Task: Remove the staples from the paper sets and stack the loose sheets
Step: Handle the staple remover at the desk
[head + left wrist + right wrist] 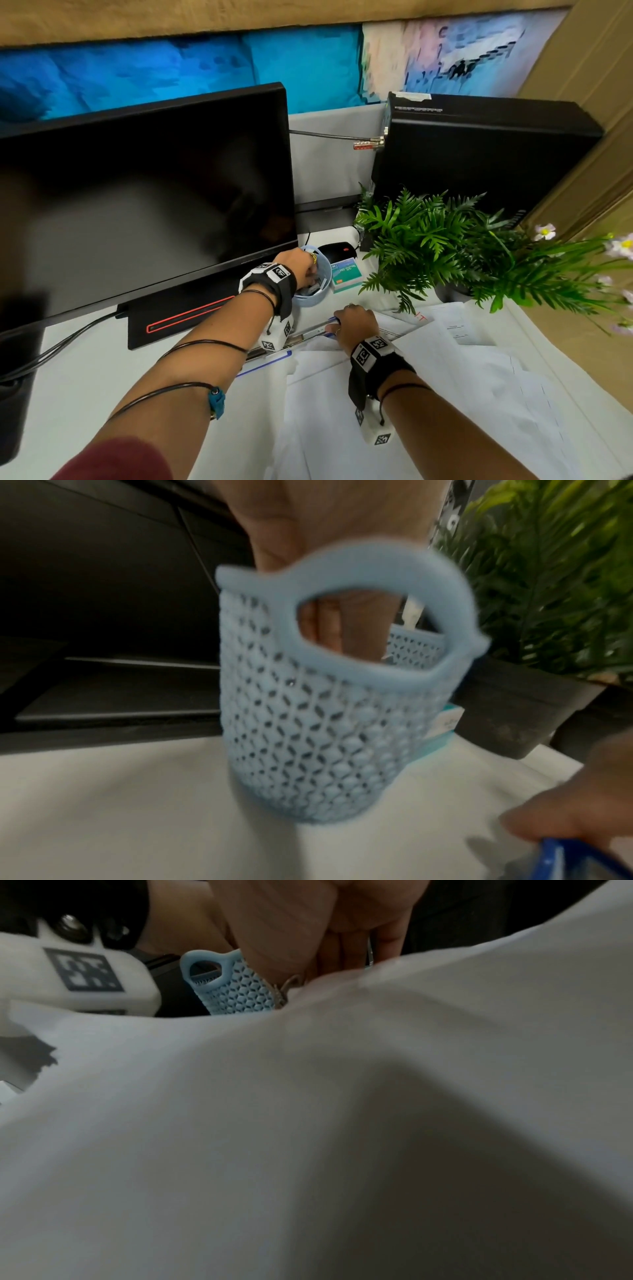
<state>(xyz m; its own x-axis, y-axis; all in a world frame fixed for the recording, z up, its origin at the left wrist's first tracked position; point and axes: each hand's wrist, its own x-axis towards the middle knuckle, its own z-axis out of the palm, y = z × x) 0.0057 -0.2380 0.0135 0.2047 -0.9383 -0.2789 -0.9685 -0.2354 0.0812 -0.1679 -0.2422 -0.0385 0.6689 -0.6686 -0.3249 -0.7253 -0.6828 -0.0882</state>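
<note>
Loose white paper sheets [445, 377] are spread over the desk's right half and fill the right wrist view [342, 1123]. My right hand [354, 325] lies on their far edge, fingers [342, 953] curled over a small blue tool [331, 322] with a metal part [287, 988]; the tool also shows in the left wrist view [565, 859]. My left hand [308, 270] reaches down into a light blue mesh basket [323, 270] [325, 750] [240, 996]. Its fingers [342, 631] are inside, and the fingertips are hidden.
A black monitor [137, 205] stands just left of the basket. Behind it lie a mouse [337, 250] and a teal staple box [346, 275]. Potted ferns [462, 253] overhang the papers' far side, and a computer tower [479, 154] stands behind. A blue-edged clear sleeve [270, 363] lies under my left wrist.
</note>
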